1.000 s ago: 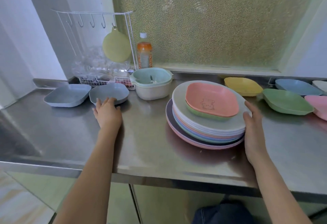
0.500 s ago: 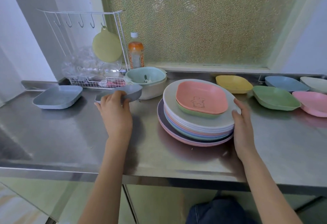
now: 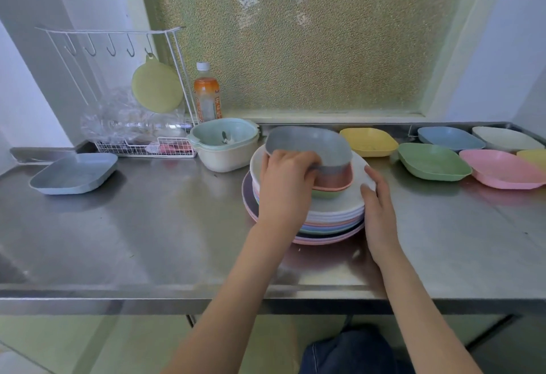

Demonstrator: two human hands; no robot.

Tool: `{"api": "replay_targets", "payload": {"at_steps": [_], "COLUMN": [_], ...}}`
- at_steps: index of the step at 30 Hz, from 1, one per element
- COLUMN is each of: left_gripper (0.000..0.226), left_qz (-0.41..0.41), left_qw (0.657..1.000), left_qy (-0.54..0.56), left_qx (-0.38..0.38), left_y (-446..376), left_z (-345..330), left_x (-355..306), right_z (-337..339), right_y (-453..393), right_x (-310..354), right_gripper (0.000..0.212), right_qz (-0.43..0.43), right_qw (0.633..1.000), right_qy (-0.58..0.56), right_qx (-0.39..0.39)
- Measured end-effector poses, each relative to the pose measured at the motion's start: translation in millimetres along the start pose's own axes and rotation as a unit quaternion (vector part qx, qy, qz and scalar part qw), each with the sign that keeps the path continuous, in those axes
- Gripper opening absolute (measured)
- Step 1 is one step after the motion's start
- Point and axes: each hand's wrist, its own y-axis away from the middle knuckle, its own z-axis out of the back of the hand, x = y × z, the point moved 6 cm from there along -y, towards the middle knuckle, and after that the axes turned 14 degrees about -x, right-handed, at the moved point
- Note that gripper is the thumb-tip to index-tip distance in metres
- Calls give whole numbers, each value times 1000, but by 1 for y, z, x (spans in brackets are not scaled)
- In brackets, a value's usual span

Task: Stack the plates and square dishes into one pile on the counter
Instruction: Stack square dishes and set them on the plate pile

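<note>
Steel counter (image 3: 147, 226), wide, reflective. Plate pile (image 3: 334, 211) at centre, round plates stacked, pink square dish (image 3: 336, 180) over green one on top. Left hand (image 3: 285, 184) curled round near rim of grey square dish (image 3: 310, 146), held tilted just above the pink one. Right hand (image 3: 378, 208) flat, fingers straight, pressed against pile's right edge. Blue square dish (image 3: 74, 173) alone, far left. Yellow dish (image 3: 369, 140), green dish (image 3: 432, 161), pink dish (image 3: 502, 168) loose at right. Mint bowl (image 3: 224, 146) behind pile. Bottle (image 3: 206, 93) by rack.
</note>
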Motion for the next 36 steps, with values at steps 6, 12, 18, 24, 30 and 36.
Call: {"api": "replay_targets", "payload": {"at_steps": [6, 12, 18, 24, 30, 36], "left_gripper": [14, 16, 12, 17, 34, 53], "left_qz": [8, 64, 84, 130, 348, 357], "left_qw": [999, 996, 994, 982, 895, 851], "left_qy": [-10, 56, 15, 79, -122, -384], "left_qx": [33, -19, -69, -111, -250, -25], "left_y": [9, 13, 21, 24, 13, -7], "left_z": [-1, 31, 63, 102, 154, 150], "left_x": [9, 49, 82, 113, 236, 328], "right_z": [-6, -17, -68, -102, -101, -97], "right_y": [-5, -4, 26, 44, 43, 40], "right_x": [-8, -8, -2, 1, -3, -7], "right_gripper": [65, 66, 67, 68, 66, 65], "right_qz": [-59, -72, -60, -56, -53, -50], "right_qw": [998, 997, 994, 991, 992, 991], "right_qy": [-7, 1, 2, -6, -2, 10], "right_qx": [18, 40, 89, 122, 116, 126]}}
